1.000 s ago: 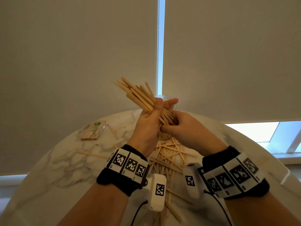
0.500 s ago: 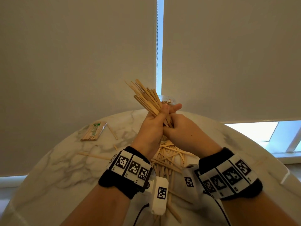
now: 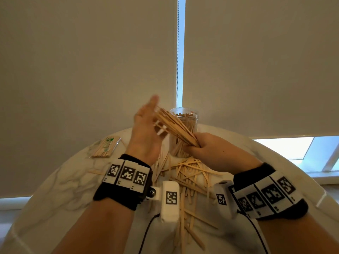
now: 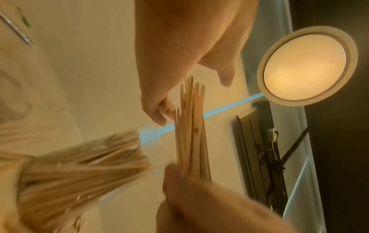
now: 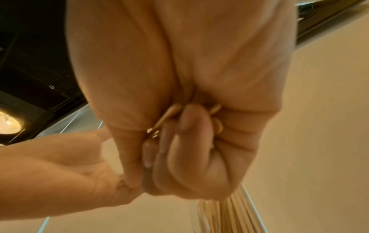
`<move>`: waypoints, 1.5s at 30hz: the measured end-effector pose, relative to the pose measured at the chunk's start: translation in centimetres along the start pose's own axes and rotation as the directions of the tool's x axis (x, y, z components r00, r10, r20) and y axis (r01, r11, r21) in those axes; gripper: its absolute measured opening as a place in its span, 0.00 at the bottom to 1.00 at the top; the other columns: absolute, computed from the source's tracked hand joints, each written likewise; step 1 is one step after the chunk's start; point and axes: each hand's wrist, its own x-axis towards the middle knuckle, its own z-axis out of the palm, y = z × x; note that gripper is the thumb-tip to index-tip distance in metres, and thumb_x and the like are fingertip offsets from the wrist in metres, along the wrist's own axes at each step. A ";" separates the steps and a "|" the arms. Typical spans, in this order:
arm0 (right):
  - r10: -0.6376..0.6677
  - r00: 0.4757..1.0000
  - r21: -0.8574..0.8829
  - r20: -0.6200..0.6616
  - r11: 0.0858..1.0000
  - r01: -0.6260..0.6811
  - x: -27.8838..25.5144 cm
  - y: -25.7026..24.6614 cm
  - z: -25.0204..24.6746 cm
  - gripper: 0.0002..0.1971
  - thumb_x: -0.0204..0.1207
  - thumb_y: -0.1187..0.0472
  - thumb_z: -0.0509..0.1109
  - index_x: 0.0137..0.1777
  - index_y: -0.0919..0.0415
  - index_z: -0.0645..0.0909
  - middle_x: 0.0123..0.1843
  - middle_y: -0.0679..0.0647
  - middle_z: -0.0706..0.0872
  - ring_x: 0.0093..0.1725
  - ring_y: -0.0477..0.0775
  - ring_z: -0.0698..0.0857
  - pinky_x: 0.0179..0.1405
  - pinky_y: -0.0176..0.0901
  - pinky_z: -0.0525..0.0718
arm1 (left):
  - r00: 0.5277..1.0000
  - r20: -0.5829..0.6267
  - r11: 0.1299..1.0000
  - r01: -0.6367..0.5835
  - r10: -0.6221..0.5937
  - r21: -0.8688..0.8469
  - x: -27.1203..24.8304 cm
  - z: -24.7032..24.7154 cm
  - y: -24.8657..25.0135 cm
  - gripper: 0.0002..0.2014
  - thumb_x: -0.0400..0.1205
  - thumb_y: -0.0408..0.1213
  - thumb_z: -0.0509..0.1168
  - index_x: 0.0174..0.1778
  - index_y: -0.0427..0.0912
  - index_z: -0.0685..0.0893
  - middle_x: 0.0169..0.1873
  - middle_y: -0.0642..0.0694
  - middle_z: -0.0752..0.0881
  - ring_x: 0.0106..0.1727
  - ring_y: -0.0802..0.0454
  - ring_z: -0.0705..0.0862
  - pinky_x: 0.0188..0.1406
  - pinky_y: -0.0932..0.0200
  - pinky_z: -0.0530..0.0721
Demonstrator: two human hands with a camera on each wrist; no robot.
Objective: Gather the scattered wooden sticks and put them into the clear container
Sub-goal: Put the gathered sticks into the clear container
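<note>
Head view: no legible writing. The right hand clenches a bundle of sticks in front of the clear container on the counter. The left hand, half a second ago gripping the bundle, now stands released, fingers straight.

Left wrist view: fingers touch the stick tips.

Right wrist view: fingers curl round the stick ends.

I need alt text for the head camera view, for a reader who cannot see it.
The right hand grips a bundle of wooden sticks before a clear container; the open left hand touches them. More sticks lie scattered on the marble table.
</note>
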 end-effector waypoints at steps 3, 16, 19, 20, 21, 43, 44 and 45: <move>-0.011 0.998 -0.016 0.059 1.000 0.012 -0.1 0.0 0.1 0.07 0.83 0.49 0.68 0.44 0.48 0.81 0.33 0.46 0.82 0.30 0.43 0.78 0.34 0.38 0.75 | 0.997 -0.082 1.000 0.008 -0.010 -0.026 0.4 -1.0 1.2 0.25 0.81 0.57 0.67 0.71 0.51 0.77 0.61 0.41 0.87 0.61 0.42 0.87 0.60 0.41 0.86; 0.167 0.985 -0.123 -0.031 0.978 -0.170 0.5 1.1 0.3 0.07 0.72 0.48 0.78 0.46 0.48 0.89 0.37 0.46 0.88 0.40 0.47 0.86 0.39 0.42 0.80 | 0.990 -0.086 0.953 -0.081 0.111 0.293 0.1 0.3 0.8 0.17 0.84 0.49 0.66 0.68 0.52 0.78 0.57 0.47 0.88 0.57 0.48 0.89 0.58 0.44 0.87; 0.147 0.988 -0.235 -0.054 0.960 -0.155 0.6 0.8 1.0 0.08 0.73 0.46 0.77 0.44 0.47 0.85 0.35 0.45 0.86 0.36 0.45 0.84 0.33 0.39 0.76 | 0.997 0.025 0.893 0.049 -0.068 0.447 -0.7 0.9 -0.2 0.19 0.87 0.54 0.58 0.62 0.45 0.86 0.51 0.47 0.92 0.56 0.45 0.90 0.57 0.44 0.88; 0.139 0.988 -0.283 -0.063 0.947 -0.151 0.7 0.7 1.2 0.09 0.73 0.45 0.76 0.45 0.48 0.86 0.35 0.45 0.85 0.35 0.45 0.83 0.31 0.38 0.74 | 0.996 0.046 0.867 0.047 -0.080 0.497 -0.9 1.2 -0.8 0.19 0.88 0.53 0.58 0.59 0.43 0.88 0.48 0.46 0.93 0.55 0.44 0.91 0.57 0.44 0.88; 0.137 0.988 -0.314 -0.065 0.938 -0.150 0.7 0.7 1.2 0.10 0.74 0.45 0.76 0.48 0.49 0.86 0.35 0.45 0.85 0.35 0.45 0.83 0.31 0.38 0.74 | 0.996 0.055 0.845 0.030 -0.070 0.534 -1.0 1.4 -1.3 0.18 0.88 0.51 0.59 0.56 0.43 0.89 0.47 0.45 0.93 0.54 0.43 0.91 0.57 0.42 0.89; 0.061 0.992 -0.323 -0.112 0.942 -0.094 0.3 1.4 -1.3 0.07 0.73 0.44 0.76 0.43 0.45 0.85 0.32 0.46 0.84 0.34 0.45 0.82 0.31 0.40 0.73 | 0.950 0.250 0.875 0.046 -0.188 0.482 -1.1 0.6 -0.7 0.14 0.80 0.31 0.73 0.61 0.40 0.84 0.43 0.37 0.89 0.29 0.52 0.82 0.24 0.65 0.82; 0.056 0.992 -0.319 -0.116 0.943 -0.090 0.3 1.4 -1.3 0.07 0.74 0.45 0.76 0.44 0.45 0.86 0.33 0.46 0.84 0.34 0.45 0.82 0.31 0.40 0.73 | 0.943 0.276 0.835 0.004 -0.186 0.550 -1.2 0.6 -0.7 0.11 0.80 0.35 0.73 0.57 0.39 0.87 0.43 0.39 0.90 0.31 0.52 0.85 0.26 0.65 0.83; 0.052 0.992 -0.322 -0.119 0.943 -0.088 0.3 1.5 -1.3 0.06 0.74 0.45 0.75 0.45 0.45 0.86 0.33 0.46 0.85 0.34 0.45 0.82 0.31 0.40 0.74 | 0.937 0.294 0.760 -0.049 -0.190 0.648 -1.3 0.6 -0.7 0.10 0.81 0.42 0.72 0.54 0.41 0.89 0.42 0.42 0.91 0.35 0.51 0.87 0.29 0.64 0.84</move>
